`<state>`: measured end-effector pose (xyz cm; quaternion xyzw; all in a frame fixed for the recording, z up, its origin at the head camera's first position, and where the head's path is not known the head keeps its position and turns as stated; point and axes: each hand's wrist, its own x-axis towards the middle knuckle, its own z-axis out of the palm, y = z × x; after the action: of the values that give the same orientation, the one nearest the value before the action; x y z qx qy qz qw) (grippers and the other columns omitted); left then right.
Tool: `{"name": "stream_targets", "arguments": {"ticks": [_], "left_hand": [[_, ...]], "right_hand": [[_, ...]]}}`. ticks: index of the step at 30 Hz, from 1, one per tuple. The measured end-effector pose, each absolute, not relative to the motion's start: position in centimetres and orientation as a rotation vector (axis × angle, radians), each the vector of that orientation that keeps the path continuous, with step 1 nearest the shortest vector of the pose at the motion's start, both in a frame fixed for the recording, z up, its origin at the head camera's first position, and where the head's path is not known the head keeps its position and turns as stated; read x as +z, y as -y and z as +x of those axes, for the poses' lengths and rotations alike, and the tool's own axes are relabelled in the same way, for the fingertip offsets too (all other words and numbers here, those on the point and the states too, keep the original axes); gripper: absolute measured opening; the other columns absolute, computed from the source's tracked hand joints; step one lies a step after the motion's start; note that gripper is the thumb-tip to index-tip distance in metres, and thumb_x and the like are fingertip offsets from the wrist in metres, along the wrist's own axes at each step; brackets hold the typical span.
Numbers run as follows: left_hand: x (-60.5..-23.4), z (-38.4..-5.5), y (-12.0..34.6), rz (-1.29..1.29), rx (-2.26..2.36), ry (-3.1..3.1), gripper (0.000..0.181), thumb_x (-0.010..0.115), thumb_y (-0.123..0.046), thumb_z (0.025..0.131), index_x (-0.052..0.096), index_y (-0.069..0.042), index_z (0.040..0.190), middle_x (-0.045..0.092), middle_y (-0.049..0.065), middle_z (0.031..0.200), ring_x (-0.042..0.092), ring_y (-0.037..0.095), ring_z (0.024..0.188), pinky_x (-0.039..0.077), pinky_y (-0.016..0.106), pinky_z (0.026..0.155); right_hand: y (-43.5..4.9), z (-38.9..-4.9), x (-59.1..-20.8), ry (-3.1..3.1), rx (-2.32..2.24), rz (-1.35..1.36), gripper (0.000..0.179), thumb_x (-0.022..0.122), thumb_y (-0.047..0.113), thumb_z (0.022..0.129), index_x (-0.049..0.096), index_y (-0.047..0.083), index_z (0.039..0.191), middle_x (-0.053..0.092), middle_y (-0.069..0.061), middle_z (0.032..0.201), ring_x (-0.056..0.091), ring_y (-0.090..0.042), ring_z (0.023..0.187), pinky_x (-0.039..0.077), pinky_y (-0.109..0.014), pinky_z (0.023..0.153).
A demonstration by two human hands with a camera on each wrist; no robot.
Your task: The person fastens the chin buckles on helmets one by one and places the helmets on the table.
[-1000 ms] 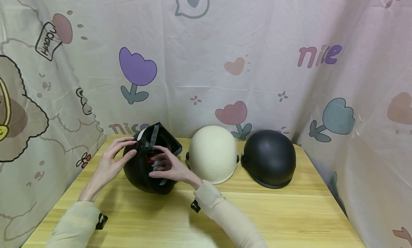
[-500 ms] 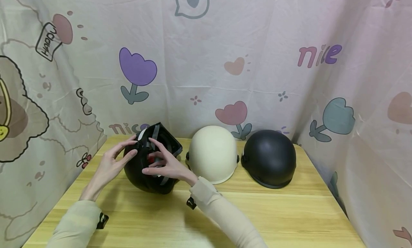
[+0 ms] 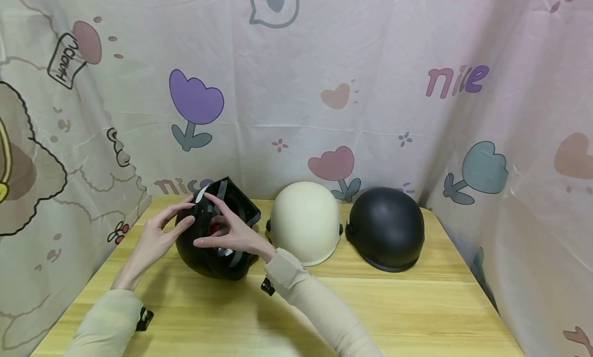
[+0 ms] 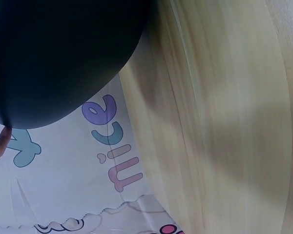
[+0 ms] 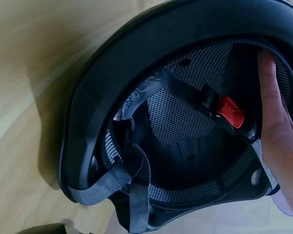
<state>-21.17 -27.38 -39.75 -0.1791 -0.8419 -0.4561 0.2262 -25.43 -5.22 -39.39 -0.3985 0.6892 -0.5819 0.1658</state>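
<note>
Near the far left corner of the bench (image 3: 394, 310), the strapped black helmet (image 3: 204, 259) lay tilted, a red buckle (image 5: 230, 112) inside. The left hand (image 3: 157, 236) rested spread fingers on it; the right hand (image 3: 238, 235) had fingers apart at its opening, contact hard to judge.

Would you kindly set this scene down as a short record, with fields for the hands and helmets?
Left hand: at the shell of the tilted black helmet
Right hand: at that helmet's open side
Red buckle: inside the tilted black helmet
Cream helmet: dome up, in the middle
Other black helmet: dome up, right of the cream one
Table: wooden, under all three helmets
</note>
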Motion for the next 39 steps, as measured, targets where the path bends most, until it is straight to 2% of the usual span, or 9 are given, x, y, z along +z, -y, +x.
{"name": "stream_targets", "arguments": {"ticks": [5, 8, 14, 19, 26, 34, 39], "left_hand": [[-40.0, -21.3, 27.6, -0.506, -1.288, 2.277, 0.032, 0.065, -0.001, 0.096, 0.066, -0.006, 0.127, 0.058, 0.008, 0.148, 0.048, -0.013, 0.131, 0.037, 0.002, 0.102], [-40.1, -21.3, 27.7, -0.514, -1.313, 2.256, 0.031, 0.065, 0.001, 0.095, 0.066, -0.003, 0.127, 0.059, 0.009, 0.146, 0.050, -0.012, 0.130, 0.039, 0.003, 0.103], [-40.4, -21.5, 28.0, -0.589, -1.397, 2.218, 0.033, 0.061, 0.005, 0.096, 0.063, 0.003, 0.128, 0.058, 0.004, 0.148, 0.050, -0.008, 0.134, 0.040, 0.007, 0.106], [-40.7, -21.7, 28.4, -0.674, -1.542, 2.143, 0.038, 0.058, 0.012, 0.095, 0.056, 0.012, 0.133, 0.056, -0.001, 0.149, 0.048, -0.003, 0.139, 0.040, 0.010, 0.108], [-41.0, -21.6, 28.6, -0.621, -1.554, 2.164, 0.044, 0.059, 0.009, 0.096, 0.053, 0.008, 0.139, 0.055, -0.009, 0.145, 0.047, -0.008, 0.136, 0.039, 0.008, 0.106], [-40.9, -21.4, 28.8, -0.611, -1.577, 2.183, 0.043, 0.056, 0.006, 0.099, 0.050, 0.009, 0.141, 0.050, -0.002, 0.153, 0.042, -0.009, 0.140, 0.037, 0.006, 0.107], [-40.6, -21.2, 29.1, -0.505, -1.434, 2.309, 0.046, 0.056, -0.006, 0.102, 0.049, 0.000, 0.147, 0.045, 0.001, 0.158, 0.038, -0.016, 0.138, 0.034, 0.000, 0.105]], "right_hand": [[5.9, -25.4, -39.2, -1.955, -1.667, -1.145, 0.096, 0.074, 0.010, 0.091, 0.013, 0.036, 0.160, 0.064, -0.004, 0.123, 0.069, -0.007, 0.101, 0.059, -0.022, 0.084], [6.3, -25.4, -39.2, -1.934, -1.695, -1.138, 0.093, 0.075, 0.007, 0.089, 0.017, 0.031, 0.159, 0.066, -0.006, 0.120, 0.070, -0.005, 0.095, 0.059, -0.023, 0.082], [6.7, -25.3, -39.1, -1.927, -1.735, -1.101, 0.091, 0.076, 0.005, 0.087, 0.021, 0.026, 0.156, 0.065, 0.000, 0.111, 0.070, -0.002, 0.079, 0.060, -0.023, 0.074], [6.6, -25.3, -39.1, -1.941, -1.768, -1.070, 0.091, 0.077, 0.004, 0.086, 0.022, 0.028, 0.155, 0.061, 0.003, 0.111, 0.069, -0.005, 0.083, 0.060, -0.022, 0.076], [6.5, -25.2, -39.2, -1.957, -1.792, -1.037, 0.091, 0.078, 0.006, 0.085, 0.024, 0.031, 0.154, 0.061, 0.006, 0.109, 0.068, -0.001, 0.083, 0.059, -0.022, 0.078], [6.5, -25.1, -38.9, -1.895, -1.869, -0.969, 0.092, 0.079, 0.003, 0.083, 0.027, 0.032, 0.154, 0.067, 0.006, 0.108, 0.070, -0.004, 0.083, 0.059, -0.023, 0.078], [6.4, -25.2, -38.7, -1.863, -1.903, -0.937, 0.093, 0.079, 0.001, 0.082, 0.028, 0.032, 0.153, 0.068, 0.006, 0.109, 0.071, -0.005, 0.085, 0.059, -0.023, 0.079]]}}
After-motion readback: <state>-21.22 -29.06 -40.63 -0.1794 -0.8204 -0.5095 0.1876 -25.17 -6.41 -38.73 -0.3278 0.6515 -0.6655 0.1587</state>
